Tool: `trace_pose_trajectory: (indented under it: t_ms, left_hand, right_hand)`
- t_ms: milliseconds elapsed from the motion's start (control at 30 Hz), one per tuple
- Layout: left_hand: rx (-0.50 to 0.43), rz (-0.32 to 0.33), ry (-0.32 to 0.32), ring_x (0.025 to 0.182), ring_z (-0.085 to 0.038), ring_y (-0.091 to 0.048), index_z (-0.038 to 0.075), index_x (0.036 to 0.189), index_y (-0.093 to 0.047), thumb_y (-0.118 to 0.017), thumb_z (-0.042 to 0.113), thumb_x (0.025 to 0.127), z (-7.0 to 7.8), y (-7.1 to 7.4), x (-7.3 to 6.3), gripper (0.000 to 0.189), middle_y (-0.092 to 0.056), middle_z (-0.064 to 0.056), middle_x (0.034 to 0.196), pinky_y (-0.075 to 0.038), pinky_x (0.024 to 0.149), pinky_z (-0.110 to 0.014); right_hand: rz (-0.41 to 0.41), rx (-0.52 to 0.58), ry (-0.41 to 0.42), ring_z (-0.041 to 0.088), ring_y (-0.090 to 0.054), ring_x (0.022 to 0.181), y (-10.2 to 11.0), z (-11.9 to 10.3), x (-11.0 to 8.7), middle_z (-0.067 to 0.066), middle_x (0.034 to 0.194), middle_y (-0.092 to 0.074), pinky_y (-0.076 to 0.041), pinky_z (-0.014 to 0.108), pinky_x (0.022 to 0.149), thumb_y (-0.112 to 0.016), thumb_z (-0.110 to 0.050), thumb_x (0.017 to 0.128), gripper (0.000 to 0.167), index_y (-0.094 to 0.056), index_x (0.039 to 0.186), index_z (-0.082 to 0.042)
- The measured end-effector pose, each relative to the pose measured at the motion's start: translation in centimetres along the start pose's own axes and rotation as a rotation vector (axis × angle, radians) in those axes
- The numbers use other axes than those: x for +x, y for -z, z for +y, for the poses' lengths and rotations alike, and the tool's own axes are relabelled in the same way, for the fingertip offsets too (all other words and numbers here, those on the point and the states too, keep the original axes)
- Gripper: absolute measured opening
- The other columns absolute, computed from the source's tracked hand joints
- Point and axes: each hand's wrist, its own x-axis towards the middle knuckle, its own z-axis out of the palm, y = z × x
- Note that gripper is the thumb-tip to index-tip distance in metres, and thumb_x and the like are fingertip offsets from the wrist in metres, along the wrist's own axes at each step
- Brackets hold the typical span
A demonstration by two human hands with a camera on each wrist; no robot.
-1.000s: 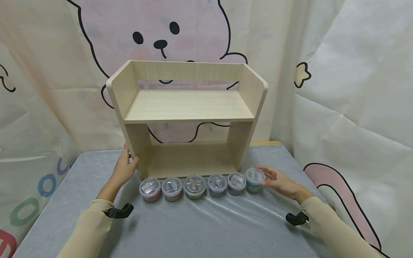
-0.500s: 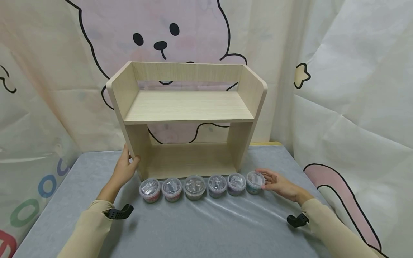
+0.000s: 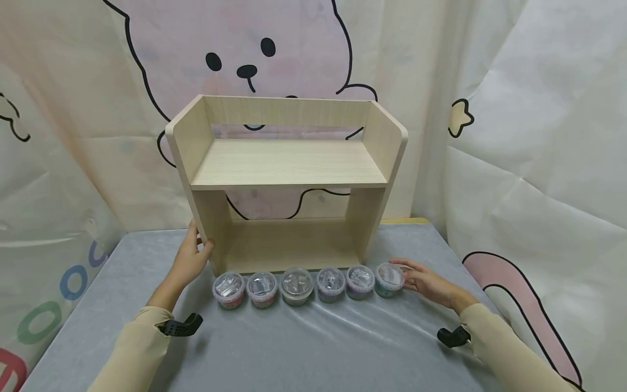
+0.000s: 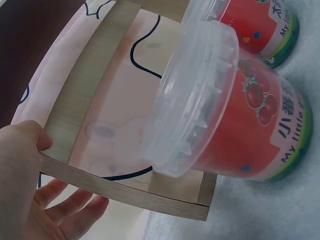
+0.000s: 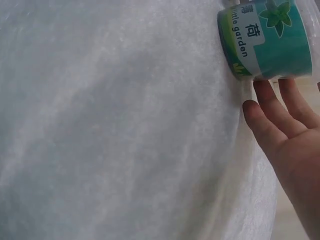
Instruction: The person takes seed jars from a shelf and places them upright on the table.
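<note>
My left hand [image 3: 190, 258] grips the left side panel of a pale wooden two-tier shelf [image 3: 289, 163], thumb inside and fingers outside. In the left wrist view, the tub with a red tomato label [image 4: 245, 115] stands close to that panel. My right hand [image 3: 428, 283] is beside the tub with a teal mint-leaf label [image 3: 389, 277], at the right end of a row of lidded clear tubs. Its fingers [image 5: 272, 117] are loosely extended right at the tub's side in the right wrist view.
Several more tubs, including a larger one [image 3: 296, 286], line up along the shelf's front edge. A grey-blue cloth covers the table [image 3: 303, 348]. Behind the shelf hangs a curtain [image 3: 416, 54] with a cartoon bear print.
The teal-labelled tub has come down slightly into line with the others. My right thumb and fingers have loosened from it. My left hand keeps its grip on the shelf.
</note>
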Motion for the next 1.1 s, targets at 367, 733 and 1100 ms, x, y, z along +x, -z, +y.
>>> trace_pose_trajectory:
  t_ms: [367,733,1100]
  left_hand:
    - [-0.015,-0.023,-0.043,0.123,-0.059,-0.054,0.028,0.163,-0.007,-0.050,0.013,0.103,0.1,0.3,-0.9,0.075,-0.039,-0.034,0.150,-0.053,0.090,-0.070]
    - [0.041,-0.016,-0.062,0.123,-0.052,-0.058,0.020,0.161,-0.023,-0.046,0.017,0.106,0.4,1.8,-1.6,0.060,-0.043,-0.028,0.149,-0.055,0.088,-0.065]
    - [0.113,0.041,-0.112,0.117,-0.048,-0.063,0.006,0.152,-0.040,-0.050,0.007,0.101,1.6,2.9,-3.3,0.051,-0.053,-0.027,0.142,-0.057,0.086,-0.062]
  right_hand:
    - [0.267,-0.154,-0.044,-0.009,-0.056,0.114,-1.1,-1.7,0.4,0.037,0.156,-0.030,-0.051,0.016,0.096,-0.043,-0.025,0.109,0.060,-0.025,0.153,0.012]
    - [0.355,-0.267,0.065,0.013,-0.063,0.123,-0.7,-5.5,0.4,0.023,0.148,-0.049,-0.053,0.021,0.100,-0.044,-0.031,0.109,0.056,-0.035,0.150,0.005]
    - [0.337,-0.311,0.123,0.002,-0.063,0.118,-2.8,-8.8,1.1,0.026,0.147,-0.048,-0.050,0.014,0.099,-0.048,-0.030,0.107,0.053,-0.040,0.149,0.001]
